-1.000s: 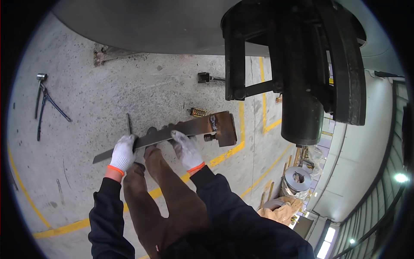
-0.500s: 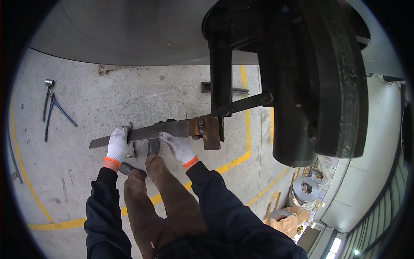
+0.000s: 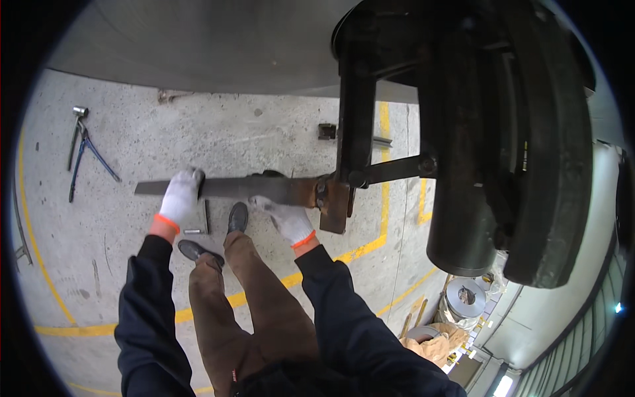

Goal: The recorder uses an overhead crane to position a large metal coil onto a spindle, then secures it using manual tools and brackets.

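Note:
A long, flat, tapering metal bar (image 3: 228, 188) crosses in front of me. Its right end is rusty and bolted to a brown metal block (image 3: 336, 210), beside the dark upright arm (image 3: 354, 126) of a big machine. My left hand (image 3: 180, 196), in a white glove with an orange cuff, is closed over the bar towards its narrow left end. Nearer the rusty end, my right hand (image 3: 283, 217) in a matching glove grips the bar's near edge, its fingers partly hidden.
Heavy dark cylinders (image 3: 463, 218) hang at the right, close to my right arm. A large grey curved surface (image 3: 198, 46) spans the top. Long-handled tools (image 3: 83, 152) lie on the floor at left, an L-shaped metal tool (image 3: 206, 218) near my shoes. Metal coils (image 3: 465, 298) stand lower right.
The bar's left end has swung away from me, with my left hand moving along with it. My right hand stays near the rusty end. The whole view has shifted slightly.

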Demonstrator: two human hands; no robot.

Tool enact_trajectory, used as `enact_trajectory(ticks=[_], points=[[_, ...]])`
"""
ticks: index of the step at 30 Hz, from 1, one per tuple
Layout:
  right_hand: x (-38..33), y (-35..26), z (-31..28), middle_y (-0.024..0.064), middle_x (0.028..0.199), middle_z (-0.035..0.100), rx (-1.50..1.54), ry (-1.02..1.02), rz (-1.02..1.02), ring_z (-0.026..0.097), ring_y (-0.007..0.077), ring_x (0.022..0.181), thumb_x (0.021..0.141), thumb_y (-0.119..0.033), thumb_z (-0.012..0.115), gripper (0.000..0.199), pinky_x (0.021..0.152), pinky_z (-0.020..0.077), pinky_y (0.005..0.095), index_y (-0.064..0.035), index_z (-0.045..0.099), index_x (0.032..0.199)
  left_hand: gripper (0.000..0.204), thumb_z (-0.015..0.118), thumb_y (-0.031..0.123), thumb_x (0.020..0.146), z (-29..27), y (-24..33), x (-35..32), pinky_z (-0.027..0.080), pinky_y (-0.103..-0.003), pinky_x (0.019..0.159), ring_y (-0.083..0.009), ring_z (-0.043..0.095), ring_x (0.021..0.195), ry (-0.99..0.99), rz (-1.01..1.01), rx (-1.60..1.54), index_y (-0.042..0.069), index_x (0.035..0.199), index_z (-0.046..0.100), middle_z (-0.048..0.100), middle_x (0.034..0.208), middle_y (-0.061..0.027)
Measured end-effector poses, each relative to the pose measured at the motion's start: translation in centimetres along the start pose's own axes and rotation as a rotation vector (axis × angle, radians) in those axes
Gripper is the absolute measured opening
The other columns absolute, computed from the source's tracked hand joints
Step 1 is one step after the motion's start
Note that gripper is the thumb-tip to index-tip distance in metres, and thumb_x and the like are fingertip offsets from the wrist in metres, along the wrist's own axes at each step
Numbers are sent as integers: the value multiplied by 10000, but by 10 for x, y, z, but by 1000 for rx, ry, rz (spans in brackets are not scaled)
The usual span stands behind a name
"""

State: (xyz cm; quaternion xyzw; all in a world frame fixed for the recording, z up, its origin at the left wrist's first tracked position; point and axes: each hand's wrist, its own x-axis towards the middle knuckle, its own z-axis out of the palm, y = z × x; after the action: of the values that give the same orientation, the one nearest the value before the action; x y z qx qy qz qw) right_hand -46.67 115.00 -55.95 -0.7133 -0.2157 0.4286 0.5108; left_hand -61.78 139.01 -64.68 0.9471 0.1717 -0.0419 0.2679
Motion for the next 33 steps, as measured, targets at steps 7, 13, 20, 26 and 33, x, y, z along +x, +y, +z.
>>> enact_trajectory(ticks=[7, 13, 20, 26, 33], points=[[28, 1, -2, 57, 1372, 674, -266, -20, -227, 672, 228, 1180, 998, -56, 548, 389, 1009, 544, 319, -123, 630, 1373, 336, 560, 3, 870, 1, -2, 32, 481, -480, 1000, -439, 580, 1160, -75, -77, -190, -1, 1204, 593, 613, 1154, -272], [58, -18, -19, 89, 1320, 707, -440, -47, 20, 692, 127, 1133, 1028, -218, 632, 381, 978, 543, 295, -54, 634, 1372, 330, 553, 34, 891, 17, -6, 47, 511, -508, 933, -461, 613, 1084, 34, -125, -105, 12, 1219, 583, 614, 1148, -284], [37, -2, -15, 154, 1432, 595, -1069, 245, -563, 653, 338, 1195, 861, -8, 589, 650, 1034, 536, 419, -116, 502, 1496, 291, 513, 80, 926, -2, -1, 68, 517, -494, 930, -442, 622, 1078, -83, -146, -135, 6, 1188, 617, 638, 1148, -257], [93, -34, 8, 168, 1515, 517, -1316, 404, -480, 557, 382, 1327, 881, 33, 561, 656, 1089, 446, 479, -36, 437, 1522, 363, 548, 88, 903, 6, -27, 67, 519, -514, 884, -459, 632, 1041, 142, 25, 65, 17, 1255, 601, 619, 1160, -279], [146, -38, -7, 164, 1529, 505, -1105, 327, -439, 612, 378, 1247, 847, 48, 555, 676, 964, 511, 487, -36, 456, 1510, 279, 542, 138, 931, -41, -32, 122, 528, -483, 878, -408, 649, 1008, -26, -71, 113, -3, 1159, 615, 672, 1058, -238]])
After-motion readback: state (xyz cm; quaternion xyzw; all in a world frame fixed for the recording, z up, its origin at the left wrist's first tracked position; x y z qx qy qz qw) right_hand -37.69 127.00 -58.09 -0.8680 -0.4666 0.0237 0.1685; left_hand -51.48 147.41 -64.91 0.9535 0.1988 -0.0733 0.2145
